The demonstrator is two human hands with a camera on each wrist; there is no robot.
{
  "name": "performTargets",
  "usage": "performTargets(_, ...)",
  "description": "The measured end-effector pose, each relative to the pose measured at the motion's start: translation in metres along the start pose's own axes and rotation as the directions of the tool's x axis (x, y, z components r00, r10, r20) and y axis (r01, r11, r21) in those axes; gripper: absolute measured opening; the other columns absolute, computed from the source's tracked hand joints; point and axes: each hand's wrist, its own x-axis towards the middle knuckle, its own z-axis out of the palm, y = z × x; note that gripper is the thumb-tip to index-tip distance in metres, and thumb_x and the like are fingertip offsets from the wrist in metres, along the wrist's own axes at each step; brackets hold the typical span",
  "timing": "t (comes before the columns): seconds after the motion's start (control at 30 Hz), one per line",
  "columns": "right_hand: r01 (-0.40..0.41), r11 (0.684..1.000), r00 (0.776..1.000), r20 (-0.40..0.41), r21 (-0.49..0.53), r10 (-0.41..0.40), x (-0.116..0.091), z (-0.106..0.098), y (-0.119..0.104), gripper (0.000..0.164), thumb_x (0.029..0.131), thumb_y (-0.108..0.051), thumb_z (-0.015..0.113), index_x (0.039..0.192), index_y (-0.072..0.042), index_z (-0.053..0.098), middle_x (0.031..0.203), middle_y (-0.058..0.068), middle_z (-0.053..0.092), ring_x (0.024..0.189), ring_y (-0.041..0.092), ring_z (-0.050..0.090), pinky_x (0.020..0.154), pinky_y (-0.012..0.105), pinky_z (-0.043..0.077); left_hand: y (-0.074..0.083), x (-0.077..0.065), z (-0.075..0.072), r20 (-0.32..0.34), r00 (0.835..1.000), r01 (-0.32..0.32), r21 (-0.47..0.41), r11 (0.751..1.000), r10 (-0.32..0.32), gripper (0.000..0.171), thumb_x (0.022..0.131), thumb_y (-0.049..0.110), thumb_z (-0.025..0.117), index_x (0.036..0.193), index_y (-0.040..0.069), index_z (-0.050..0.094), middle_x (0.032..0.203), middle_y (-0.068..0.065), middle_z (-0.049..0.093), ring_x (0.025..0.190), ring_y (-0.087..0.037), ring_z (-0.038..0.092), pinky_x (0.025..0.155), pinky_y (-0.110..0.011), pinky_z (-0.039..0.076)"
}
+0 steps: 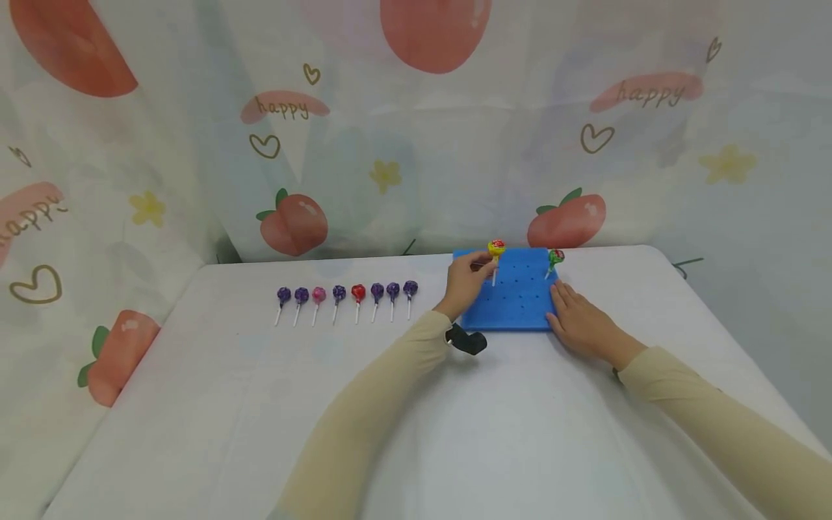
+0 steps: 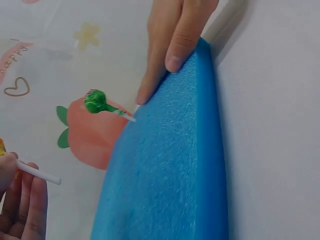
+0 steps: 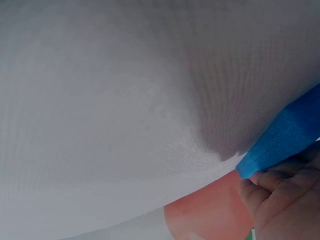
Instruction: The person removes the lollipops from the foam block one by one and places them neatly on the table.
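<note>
Pinched between my left hand's (image 1: 465, 283) thumb and fingers is a lollipop (image 1: 497, 249) with a yellow and red wrapper. Its white stick (image 2: 41, 173) points down over a blue foam board (image 1: 516, 318) dotted with small holes; in the left wrist view the stick's tip is free of the board. A green and red lollipop (image 1: 555, 257) stands tilted in the board near its far right corner. Against the board's right edge rests my right hand (image 1: 581, 319), fingers extended, thumb at the near side. The right wrist view shows those fingers (image 3: 272, 187) touching the board's side.
Left of the board, a row of several lollipops lies on the white table (image 1: 195, 404), among them a purple one (image 1: 377, 290), a pink one (image 1: 318, 295) and a red one (image 1: 358, 292). A printed curtain (image 1: 416, 144) hangs behind the table's far edge.
</note>
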Motion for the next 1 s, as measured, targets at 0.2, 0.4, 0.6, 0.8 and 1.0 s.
performTargets(0.2,0.006,1.000,1.000,0.003,-0.006,-0.006,0.000,-0.001,0.000,0.059,0.098,-0.019,0.039,0.136,0.023,0.023,0.145,0.040,0.021,0.134,0.053,0.022,0.111,0.058,0.024,-0.001,-0.013,-0.027,-0.036,0.998,0.055,-0.056,0.997,-0.057,0.027,0.090,0.013,0.062,0.115,0.001,0.064,0.106,-0.014,0.067,0.090,-0.019,0.067,0.076,-0.020,0.055)
performTargets(0.4,0.004,1.000,1.000,0.003,-0.005,-0.004,0.001,-0.001,0.001,0.059,0.098,-0.019,0.040,0.136,0.023,0.023,0.145,0.040,0.021,0.134,0.053,0.022,0.111,0.058,0.024,-0.005,-0.027,-0.053,-0.037,0.994,0.097,-0.094,0.991,-0.100,0.026,0.088,0.012,0.064,0.112,-0.001,0.065,0.104,-0.016,0.066,0.079,-0.011,0.065,0.073,-0.020,0.056)
performTargets(0.6,-0.008,1.000,1.000,0.020,-0.005,0.008,0.003,0.000,0.003,0.060,0.098,-0.020,0.039,0.137,0.022,0.022,0.146,0.039,0.019,0.135,0.053,0.021,0.112,0.057,0.023,-0.003,-0.040,-0.074,0.008,0.990,0.140,-0.117,0.983,-0.140,0.028,0.090,0.011,0.062,0.114,-0.003,0.063,0.106,-0.019,0.066,0.072,-0.005,0.062,0.076,-0.023,0.057)
performTargets(0.8,-0.009,1.000,1.000,0.026,-0.001,0.009,0.003,0.000,0.003,0.060,0.099,-0.020,0.038,0.137,0.022,0.022,0.146,0.039,0.018,0.135,0.053,0.021,0.111,0.058,0.023,-0.005,-0.046,-0.087,0.061,0.989,0.138,-0.047,0.989,-0.135,0.028,0.093,0.017,0.059,0.115,0.000,0.063,0.104,-0.016,0.066,0.083,-0.011,0.065,0.083,-0.024,0.055)
performTargets(1.0,-0.014,1.000,0.999,0.029,-0.001,0.014,0.003,0.000,0.001,0.060,0.098,-0.021,0.038,0.137,0.022,0.021,0.146,0.039,0.018,0.135,0.053,0.021,0.111,0.058,0.023,-0.007,-0.052,-0.097,0.060,0.993,0.100,-0.011,0.995,-0.099,0.026,0.092,0.016,0.060,0.113,0.000,0.063,0.105,-0.017,0.066,0.090,-0.020,0.067,0.082,-0.025,0.055)
